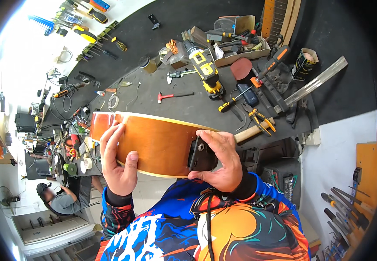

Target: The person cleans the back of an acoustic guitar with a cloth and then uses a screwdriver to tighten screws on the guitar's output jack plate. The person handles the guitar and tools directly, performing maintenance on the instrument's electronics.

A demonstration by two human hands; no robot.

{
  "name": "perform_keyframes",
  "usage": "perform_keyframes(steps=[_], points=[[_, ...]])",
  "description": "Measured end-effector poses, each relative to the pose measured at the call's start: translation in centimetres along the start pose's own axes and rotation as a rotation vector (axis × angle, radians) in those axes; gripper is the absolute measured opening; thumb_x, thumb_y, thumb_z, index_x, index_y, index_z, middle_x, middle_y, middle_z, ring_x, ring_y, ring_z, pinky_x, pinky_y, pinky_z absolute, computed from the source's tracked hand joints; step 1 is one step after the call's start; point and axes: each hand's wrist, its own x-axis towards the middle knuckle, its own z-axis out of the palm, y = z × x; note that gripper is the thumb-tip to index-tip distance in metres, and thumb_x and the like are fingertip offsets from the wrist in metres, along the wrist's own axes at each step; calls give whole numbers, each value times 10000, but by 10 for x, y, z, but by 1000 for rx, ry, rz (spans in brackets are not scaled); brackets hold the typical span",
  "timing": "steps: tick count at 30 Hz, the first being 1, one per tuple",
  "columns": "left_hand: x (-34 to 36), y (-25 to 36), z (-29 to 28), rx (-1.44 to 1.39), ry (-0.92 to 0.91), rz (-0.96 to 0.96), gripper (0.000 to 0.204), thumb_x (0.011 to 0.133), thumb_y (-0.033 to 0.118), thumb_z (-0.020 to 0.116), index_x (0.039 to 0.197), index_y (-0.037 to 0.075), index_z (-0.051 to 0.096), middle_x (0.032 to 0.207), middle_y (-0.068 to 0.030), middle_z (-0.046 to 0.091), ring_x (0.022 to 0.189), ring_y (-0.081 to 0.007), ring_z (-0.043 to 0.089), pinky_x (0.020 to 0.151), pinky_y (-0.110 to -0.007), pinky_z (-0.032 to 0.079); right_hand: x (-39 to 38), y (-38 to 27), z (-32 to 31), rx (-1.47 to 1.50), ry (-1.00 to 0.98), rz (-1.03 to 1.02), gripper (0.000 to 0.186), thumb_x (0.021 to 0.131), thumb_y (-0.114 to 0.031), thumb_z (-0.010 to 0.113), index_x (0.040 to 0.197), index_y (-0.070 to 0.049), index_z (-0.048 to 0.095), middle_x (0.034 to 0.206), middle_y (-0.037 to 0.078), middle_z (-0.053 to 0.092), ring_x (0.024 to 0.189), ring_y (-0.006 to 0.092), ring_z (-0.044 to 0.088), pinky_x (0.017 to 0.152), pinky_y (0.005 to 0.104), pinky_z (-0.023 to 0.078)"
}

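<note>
Guitar body [153,143], orange, on edge between my hands above the worktop [188,104]: left hand [118,163] wraps its side, right hand [216,161] pinches a black panel [197,153]. Risk, I judge: body slipping onto tools below.

Glossy orange guitar body [153,141] on edge, black panel [199,154] apparently attached.
</note>
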Motion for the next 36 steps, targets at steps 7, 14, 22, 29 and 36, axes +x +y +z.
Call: perform_keyframes(steps=[7, 14, 22, 29, 36], points=[[-1, -2, -1, 1, -3, -8, 502, 922, 212, 622, 1338, -43, 507, 1355, -199, 484, 1314, -327, 439, 1107, -408, 315, -4, 3, 3, 95, 40, 6, 841, 657, -291, 877, 1360, -9, 511, 1309, 146, 580, 1136, 317, 538, 989, 413, 391], [1, -1, -3, 8, -12, 1, 534, 901, 208, 660, 1346, -39, 502, 1357, -207, 477, 1307, -332, 445, 1101, -405, 328, -16, 13, 0, 300, 172, -84, 933, 623, -221, 915, 1390, -16, 426, 1290, 196, 564, 1127, 333, 551, 965, 435, 414], [-10, -3, 2, -16, 149, 23, 643, 912, 378, 669, 1354, -49, 480, 1381, -199, 441, 1367, -363, 380, 1121, -438, 309, -27, 43, -50, -223, 374, 142, 698, 768, -232, 809, 1338, 5, 481, 1274, 206, 537, 1187, 340, 528, 1040, 410, 398], [-78, -3, -10, 119, 427, 37, 529, 915, 372, 648, 1249, -19, 522, 1276, -200, 475, 1242, -369, 466, 1068, -493, 356, -11, 154, -40, -751, -293, 264, 595, 675, -188, 820, 1222, -97, 604, 1220, 116, 545, 1099, 355, 508, 925, 449, 445], [-202, -55, 30, 230, 50, -316, 498, 762, 215, 796, 1208, 79, 621, 1210, -160, 545, 1140, -358, 527, 965, -448, 449, -8, 183, -14, -818, -433, 246, 608, 712, -92, 724, 1301, -114, 572, 1437, 109, 439, 1288, 371, 410, 1072, 469, 343]])
